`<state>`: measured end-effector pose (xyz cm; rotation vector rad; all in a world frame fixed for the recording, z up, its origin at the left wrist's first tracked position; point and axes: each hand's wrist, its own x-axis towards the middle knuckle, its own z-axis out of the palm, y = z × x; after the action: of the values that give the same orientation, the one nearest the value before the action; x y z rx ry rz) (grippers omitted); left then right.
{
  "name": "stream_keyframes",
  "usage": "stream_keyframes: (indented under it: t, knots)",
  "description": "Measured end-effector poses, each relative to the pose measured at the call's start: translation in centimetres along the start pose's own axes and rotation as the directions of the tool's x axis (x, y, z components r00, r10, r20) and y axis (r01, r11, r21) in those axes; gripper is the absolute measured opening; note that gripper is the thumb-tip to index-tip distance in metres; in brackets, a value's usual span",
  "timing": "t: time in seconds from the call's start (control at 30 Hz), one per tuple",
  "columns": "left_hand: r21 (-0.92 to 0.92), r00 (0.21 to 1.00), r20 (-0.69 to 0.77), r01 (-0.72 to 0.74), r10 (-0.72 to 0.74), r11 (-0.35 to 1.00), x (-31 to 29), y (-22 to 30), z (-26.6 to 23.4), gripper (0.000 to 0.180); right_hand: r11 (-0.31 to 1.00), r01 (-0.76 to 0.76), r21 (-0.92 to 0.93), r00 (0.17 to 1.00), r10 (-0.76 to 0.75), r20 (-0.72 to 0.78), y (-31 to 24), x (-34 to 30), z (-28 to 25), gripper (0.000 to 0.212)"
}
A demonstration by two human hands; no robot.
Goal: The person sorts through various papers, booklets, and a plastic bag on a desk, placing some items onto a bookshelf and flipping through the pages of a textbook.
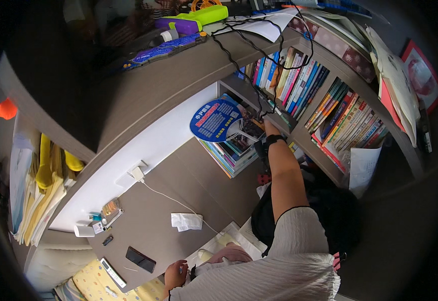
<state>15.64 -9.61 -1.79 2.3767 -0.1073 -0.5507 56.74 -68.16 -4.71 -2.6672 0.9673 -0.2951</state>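
Observation:
My right hand (268, 128) reaches up into the lower shelf opening beside the row of upright books (299, 80), where a black cable (239, 62) hanging from the shelf top ends. Its fingers are hidden against dark things there. A black watch (274, 140) sits on that wrist. My left hand (175, 274) rests at the near edge of the brown desk (149, 226), fingers curled, close to a black phone (140, 259). Whether it holds anything is unclear.
A round blue hand fan (215, 119) lies on a stack of magazines (231, 153). On the desk are a white tissue (187, 221), a white remote (112, 272) and a white charger (137, 173) with its cord. A black bag (329, 210) sits under my arm.

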Motion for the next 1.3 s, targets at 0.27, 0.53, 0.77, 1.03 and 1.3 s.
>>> stream_keyframes:
  t: [0.27, 0.53, 0.77, 1.03, 1.3]
  knots:
    - [0.045, 1.000, 0.002, -0.019, 0.019, 0.999, 1.4, 0.3, 0.5, 0.018, 0.998, 0.065, 0.017, 0.996, -0.066, 0.061, -1.1, 0.3, 0.5, 0.040]
    - [0.065, 0.999, 0.044, -0.024, 0.021, 0.998, 1.9, 1.7, 0.2, 0.020, 0.990, 0.134, 0.044, 0.988, -0.137, 0.070, -3.5, 0.7, -0.3, 0.044]
    - [0.109, 0.995, 0.009, -0.099, 0.099, 0.989, 1.0, -1.1, 0.7, 0.019, 0.983, 0.179, -0.032, 0.972, -0.171, 0.162, -7.9, -6.1, -6.3, 0.049]
    - [0.120, 0.954, -0.114, -0.262, 0.276, 0.957, 1.8, -2.4, -2.9, 0.016, 0.841, 0.533, 0.090, 0.681, -0.363, -0.635, -7.4, -21.1, -8.5, 0.029]
    - [0.043, 0.936, -0.076, -0.342, 0.344, 0.939, 1.8, -6.7, -5.5, 0.017, 0.830, 0.411, 0.378, 0.877, -0.247, -0.412, -4.5, -33.2, -2.8, 0.041]
